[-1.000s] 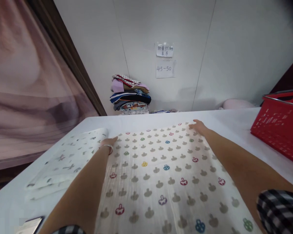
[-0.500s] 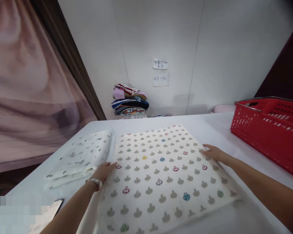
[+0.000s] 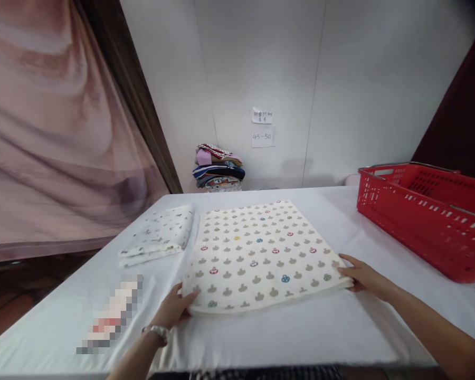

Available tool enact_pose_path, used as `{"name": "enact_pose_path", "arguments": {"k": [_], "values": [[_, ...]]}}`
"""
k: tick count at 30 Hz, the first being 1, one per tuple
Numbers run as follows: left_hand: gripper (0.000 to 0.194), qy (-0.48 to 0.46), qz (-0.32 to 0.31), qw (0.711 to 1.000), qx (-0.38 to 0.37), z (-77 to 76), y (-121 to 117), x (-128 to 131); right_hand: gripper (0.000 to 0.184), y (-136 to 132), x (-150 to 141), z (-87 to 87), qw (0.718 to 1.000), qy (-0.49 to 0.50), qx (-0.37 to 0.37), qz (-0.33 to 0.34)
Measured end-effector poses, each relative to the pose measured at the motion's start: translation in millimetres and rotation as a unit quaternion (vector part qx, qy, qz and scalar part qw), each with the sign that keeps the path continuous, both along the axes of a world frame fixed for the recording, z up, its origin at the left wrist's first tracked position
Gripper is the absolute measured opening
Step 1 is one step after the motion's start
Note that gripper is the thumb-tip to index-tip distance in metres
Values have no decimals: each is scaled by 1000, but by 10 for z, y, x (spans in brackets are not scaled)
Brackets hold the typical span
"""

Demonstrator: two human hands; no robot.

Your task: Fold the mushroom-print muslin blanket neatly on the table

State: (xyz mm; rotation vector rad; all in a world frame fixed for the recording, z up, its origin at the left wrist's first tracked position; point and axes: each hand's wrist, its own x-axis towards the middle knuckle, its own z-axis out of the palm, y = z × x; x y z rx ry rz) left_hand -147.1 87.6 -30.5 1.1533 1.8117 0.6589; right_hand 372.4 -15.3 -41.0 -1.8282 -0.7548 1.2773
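A cream cloth printed with grey and coloured mushroom shapes [image 3: 247,248] lies spread out flat on the white-covered table. My left hand [image 3: 174,306], with a bracelet at the wrist, pinches its near left corner, thumb on top and fingers underneath. At the near right corner my right hand [image 3: 362,277] holds the edge in the same way, its fingertips partly hidden below the fabric. Left of this cloth rests a folded white cloth with small dark prints [image 3: 158,232], touched by neither hand.
A red plastic basket [image 3: 415,221] stands on the right of the white table [image 3: 293,338]. A blurred-out flat item [image 3: 113,311] lies at the front left. Behind the table is a stack of folded fabrics [image 3: 219,169]; a pink curtain [image 3: 63,132] hangs at the left.
Both hands have moved from the cloth's sides to its two near corners and now grip them. My view has shifted, showing the table's front edge and more of the basket.
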Motion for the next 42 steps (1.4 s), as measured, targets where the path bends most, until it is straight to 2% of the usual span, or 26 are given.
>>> {"name": "enact_pose_path", "arguments": {"k": [4, 8, 12, 20, 22, 24, 26, 28, 30, 31, 34, 36, 39, 42], "values": [[58, -26, 28, 999, 5, 20, -145, 46, 85, -84, -10, -5, 999, 4, 31, 10], [56, -41, 60, 997, 18, -13, -181, 17, 85, -174, 7, -46, 997, 35, 69, 11], [53, -47, 42, 998, 20, -62, -192, -26, 86, -235, 15, -100, 995, 49, 87, 8], [64, 50, 7, 996, 70, -58, -272, 12, 83, -258, -14, -145, 996, -6, 87, 11], [66, 56, 8, 995, 80, -80, -274, -2, 77, -263, -3, -154, 996, -54, 74, 4], [65, 40, 21, 996, 71, -99, -259, -20, 69, -262, 9, -154, 985, -161, 69, 7], [65, 19, 39, 997, 58, -100, -238, -31, 57, -256, -5, -136, 946, -309, 90, 31], [64, 15, 49, 997, 57, -78, -222, -26, 48, -241, -81, -103, 889, -431, 133, 76], [63, 42, 45, 996, 64, -42, -217, -6, 44, -216, -238, -66, 848, -486, 171, 122], [61, 66, 39, 995, 70, -24, -217, 9, 44, -199, -346, -51, 840, -489, 184, 147], [58, 130, 32, 986, 99, 4, -222, 58, 43, -139, -761, -26, 836, -450, 220, 224], [55, 132, 46, 984, 112, -4, -219, 81, 41, -92, -1088, -20, 832, -413, 249, 273], [51, 53, 76, 991, 99, -44, -195, 94, 38, -15, -1633, 1, 815, -365, 297, 337], [50, -59, 110, 990, 71, -90, -145, 93, 37, 74, -2227, 62, 778, -331, 352, 401]]}}
